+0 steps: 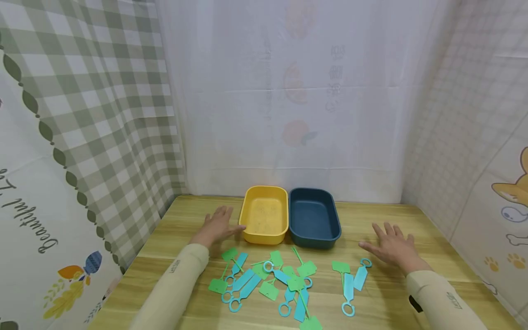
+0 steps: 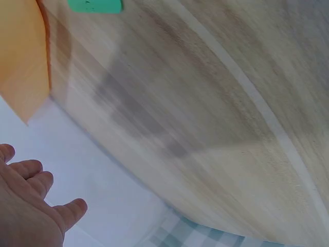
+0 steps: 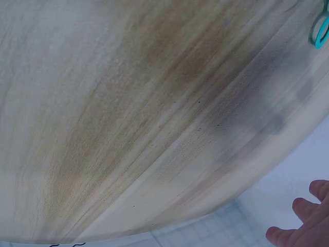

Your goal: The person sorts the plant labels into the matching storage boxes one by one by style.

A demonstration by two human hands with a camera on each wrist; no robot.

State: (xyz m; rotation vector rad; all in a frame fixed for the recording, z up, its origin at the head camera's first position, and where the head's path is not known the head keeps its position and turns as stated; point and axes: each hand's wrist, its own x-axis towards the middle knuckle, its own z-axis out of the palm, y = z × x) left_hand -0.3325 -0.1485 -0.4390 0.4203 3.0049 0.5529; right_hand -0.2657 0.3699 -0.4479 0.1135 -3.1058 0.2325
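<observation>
My left hand [image 1: 217, 226] hovers with spread fingers beside the yellow bin [image 1: 264, 215], its thumb overlapping the bin's left rim in the head view. Fingers apart, my right hand [image 1: 393, 247] is held over the table to the right of the dark blue bin [image 1: 314, 217]. Neither hand holds anything. In front of the bins lie flat plastic tags in a loose scatter: blue ones with a ring end, like this blue tag [image 1: 348, 288], and green ones with a thin tail, like this green tag [image 1: 269, 290]. Several overlap in the middle. Nearest the right hand is another blue tag [image 1: 360, 277].
The two bins stand side by side at the back of the wood-grain table [image 1: 396, 302]. A white curtain [image 1: 247, 114] hangs behind them. Checked cloth [image 1: 132, 105] closes off the left side, and a printed white cloth [image 1: 474, 192] the right.
</observation>
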